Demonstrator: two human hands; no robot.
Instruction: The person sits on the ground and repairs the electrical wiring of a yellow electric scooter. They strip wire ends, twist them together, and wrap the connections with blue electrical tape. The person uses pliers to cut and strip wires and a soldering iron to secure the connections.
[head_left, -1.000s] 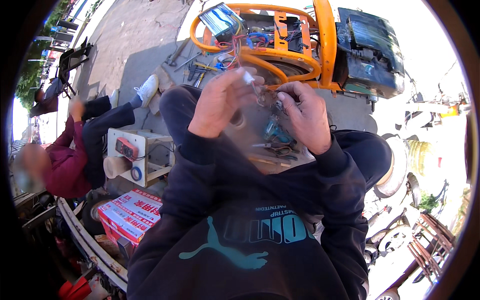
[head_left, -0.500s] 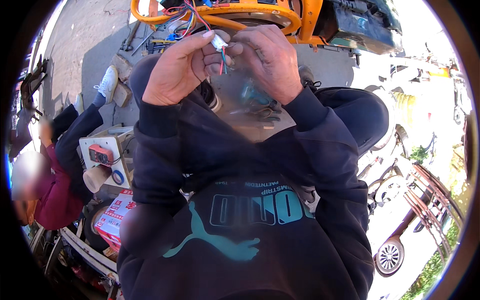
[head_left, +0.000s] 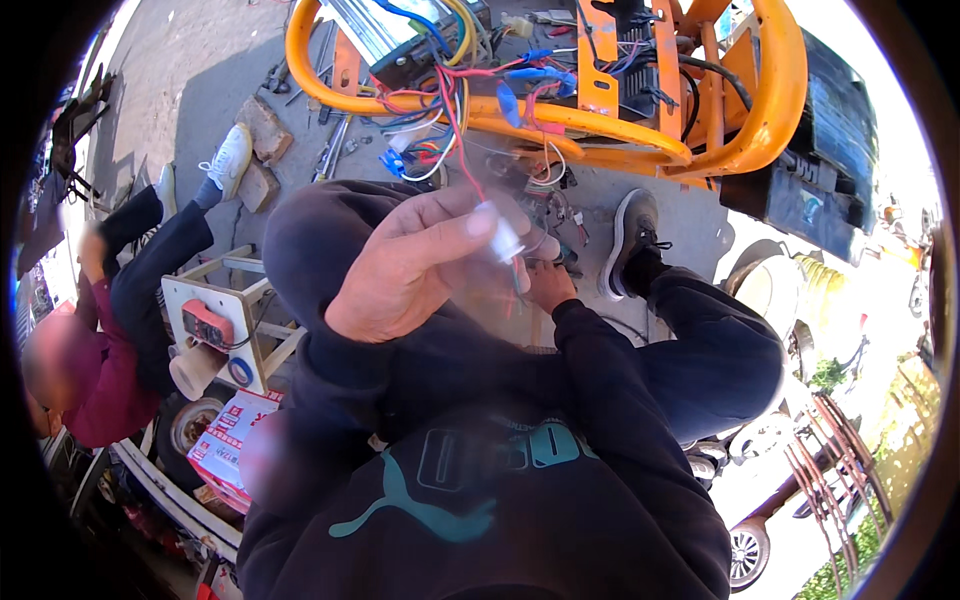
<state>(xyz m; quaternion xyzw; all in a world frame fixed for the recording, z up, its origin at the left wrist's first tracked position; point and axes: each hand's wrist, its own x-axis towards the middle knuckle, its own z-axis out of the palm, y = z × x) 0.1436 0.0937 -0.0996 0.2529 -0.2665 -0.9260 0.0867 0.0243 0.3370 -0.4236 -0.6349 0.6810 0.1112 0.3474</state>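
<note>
A white wire connector (head_left: pixel 505 241) is pinched between the thumb and fingers of my left hand (head_left: pixel 405 262), held up in front of my lap. A red wire (head_left: pixel 462 150) runs from it up to the orange metal frame (head_left: pixel 480 112), and short coloured wire ends stick out of its lower side. Lower down, between my legs, my right hand (head_left: pixel 548 285) reaches to the ground among tools and small parts. Its fingers are partly hidden, so what they touch is unclear.
A silver finned box (head_left: pixel 395 40) and bundled wires lie on the frame. To the left, a person (head_left: pixel 100 360) sits beside a small stool (head_left: pixel 185 320) bearing a red multimeter (head_left: pixel 207 325) and blue tape (head_left: pixel 240 372). A black box (head_left: pixel 810 150) stands far right.
My right hand has left the connector and dropped to the ground between my legs. The left hand still holds the connector, now lower in view. More of the orange frame shows.
</note>
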